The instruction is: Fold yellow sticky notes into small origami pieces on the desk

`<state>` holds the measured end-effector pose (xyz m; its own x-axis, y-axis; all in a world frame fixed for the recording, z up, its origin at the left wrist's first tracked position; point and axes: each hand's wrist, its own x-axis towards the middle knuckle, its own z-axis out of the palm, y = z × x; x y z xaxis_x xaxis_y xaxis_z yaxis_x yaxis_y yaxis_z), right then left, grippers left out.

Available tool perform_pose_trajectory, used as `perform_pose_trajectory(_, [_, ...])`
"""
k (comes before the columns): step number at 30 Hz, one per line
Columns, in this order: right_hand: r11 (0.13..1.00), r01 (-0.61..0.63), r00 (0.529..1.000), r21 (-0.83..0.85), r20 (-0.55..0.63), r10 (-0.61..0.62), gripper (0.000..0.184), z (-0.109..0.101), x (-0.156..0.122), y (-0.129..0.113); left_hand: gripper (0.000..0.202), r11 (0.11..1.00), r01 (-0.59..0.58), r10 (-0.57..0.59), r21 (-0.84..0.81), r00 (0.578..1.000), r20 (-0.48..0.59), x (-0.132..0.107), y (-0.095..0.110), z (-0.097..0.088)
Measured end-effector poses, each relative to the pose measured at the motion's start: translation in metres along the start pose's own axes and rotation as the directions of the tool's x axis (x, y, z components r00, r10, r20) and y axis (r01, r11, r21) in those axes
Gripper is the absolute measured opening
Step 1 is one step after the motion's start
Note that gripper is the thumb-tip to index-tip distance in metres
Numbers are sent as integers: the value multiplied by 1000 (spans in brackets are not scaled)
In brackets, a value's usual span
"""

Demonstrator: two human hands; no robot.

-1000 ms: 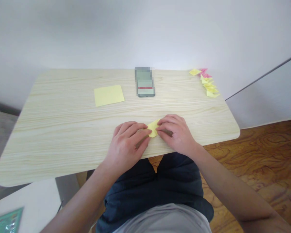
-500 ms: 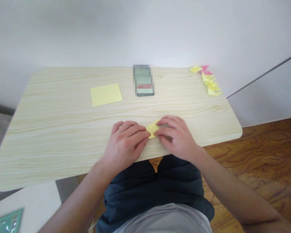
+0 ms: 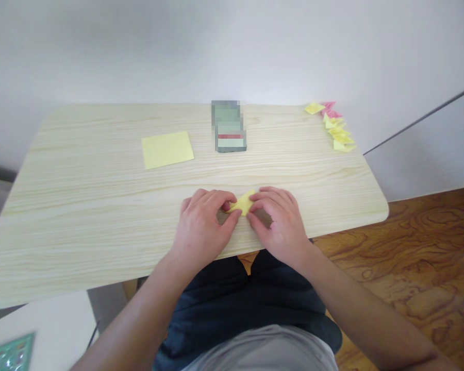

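Note:
A small folded piece of yellow paper (image 3: pixel 244 203) is held between my two hands, close to the table's front edge. My left hand (image 3: pixel 205 220) grips its left side, with the thumb at the lower edge and the index finger bent above. My right hand (image 3: pixel 280 216) pinches the right side with thumb and fingertips. The fingers cover parts of the paper, so its full shape is hidden.
On the pale wooden table (image 3: pixel 81 206) lies a flat yellow sheet of paper (image 3: pixel 167 150). A pixelated dark-edged object (image 3: pixel 229 127) lies at the back. Several yellow folded papers (image 3: pixel 341 135) and a pink one (image 3: pixel 330 110) are at the back right.
My left thumb and index finger have spread further apart around the paper, with the thumb now at its lower edge. The right thumb has moved in closer to the right fingertips.

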<state>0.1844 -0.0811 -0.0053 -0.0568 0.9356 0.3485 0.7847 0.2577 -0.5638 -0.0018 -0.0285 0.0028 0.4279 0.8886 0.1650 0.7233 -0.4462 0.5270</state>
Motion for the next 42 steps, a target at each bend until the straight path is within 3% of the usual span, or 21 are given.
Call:
perform_pose_trajectory(4, [1000, -20, 1000, -12, -11, 20, 12, 2, -1, -2, 11, 1000, -4, 3, 14, 1000, 4, 0, 2, -1])
perform_pose_trajectory(14, [999, -34, 998, -42, -57, 32, 5, 8, -1, -5, 11, 1000, -24, 23, 8, 1000, 5, -1, -1, 0])
perform_pose_trajectory(29, [996, -18, 1000, -82, 6, 19, 19, 6, -4, -5, 10, 996, -77, 73, -53, 994, -80, -5, -10, 5])
perform_pose_trajectory(42, [995, -15, 1000, -96, -1, 15, 21, 7, -3, -6, 16, 995, -76, 71, -72, 995, -66, -8, -10, 1])
